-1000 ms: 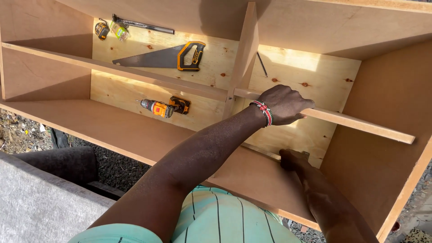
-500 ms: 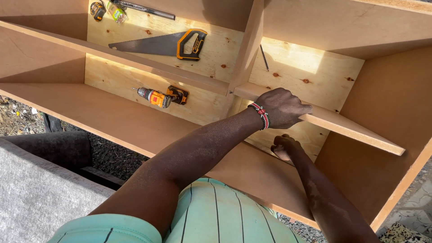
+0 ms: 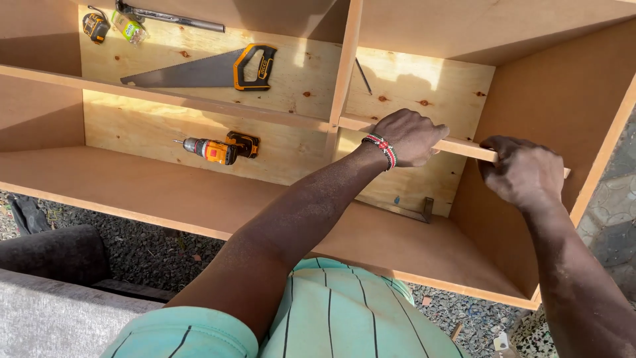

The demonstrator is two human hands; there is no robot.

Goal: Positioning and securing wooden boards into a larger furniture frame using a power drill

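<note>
Since half a second ago, right hand (image 3: 523, 171) risen from low inside the compartment to the shelf board (image 3: 464, 147), now gripping its right stretch; left hand (image 3: 407, 136) unchanged on the same board.

Head view, all placed from the shelf board. Left hand closed over the board just right of the upright divider (image 3: 346, 66), fingers curled round the front edge, fingertips hidden behind it; red, white and black beaded bracelet (image 3: 383, 149) on that wrist. Right hand clenched on the board near its right end, knuckles toward the camera, fingers wrapped tight, tips out of sight. Board bare between the two hands, its far right end just showing past the right hand against the cabinet side.

Below the board, a metal square (image 3: 414, 212) lying on the plywood back panel (image 3: 424, 86), partly covered by the left forearm. Left of the board, beyond the divider, an orange cordless drill (image 3: 215, 149). Above left, a handsaw (image 3: 205, 69) with black and orange handle. Further up left, a tape measure (image 3: 95, 26), a small bottle (image 3: 129, 28) and a dark bar (image 3: 172, 16), cut by the frame's top edge, kind hard to tell.
</note>
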